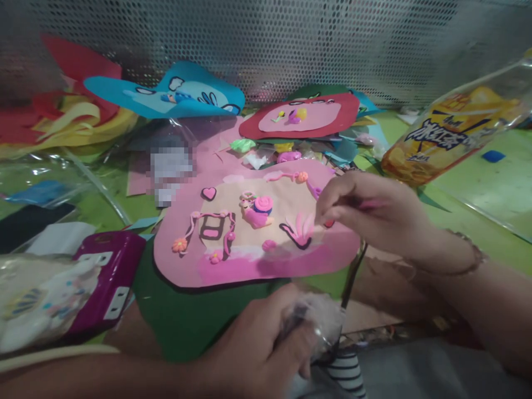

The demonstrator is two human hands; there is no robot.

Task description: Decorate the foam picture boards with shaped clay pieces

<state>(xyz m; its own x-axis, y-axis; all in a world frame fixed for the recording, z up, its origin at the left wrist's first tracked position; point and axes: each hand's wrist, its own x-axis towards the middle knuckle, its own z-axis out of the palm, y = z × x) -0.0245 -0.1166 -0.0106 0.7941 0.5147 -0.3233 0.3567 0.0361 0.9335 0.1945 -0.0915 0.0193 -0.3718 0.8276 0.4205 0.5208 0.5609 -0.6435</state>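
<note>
My left hand (266, 338) is closed around a crumpled clear plastic bag (322, 316) at the lower middle, below the pink paper picture (178, 224). My right hand (374, 216), with a bracelet at its wrist, is over the picture's right edge. Its thumb and fingertips are pinched together; what lies between them is hidden, and a bit of pink shows inside the curled fingers. On the picture are a clay snail (257, 210), a pink heart (209, 193), a small window shape (211, 227), orange flowers and a pink leaf cluster (301, 230).
Behind lie a blue paper picture (166, 91), a red one (253, 124) and clay scraps (286, 155). A tilted drink bottle (449, 138) is at right. A purple case (120, 266) and plastic packaging lie left, and green paper (187, 316) in front. A perforated metal panel (266, 44) closes the back.
</note>
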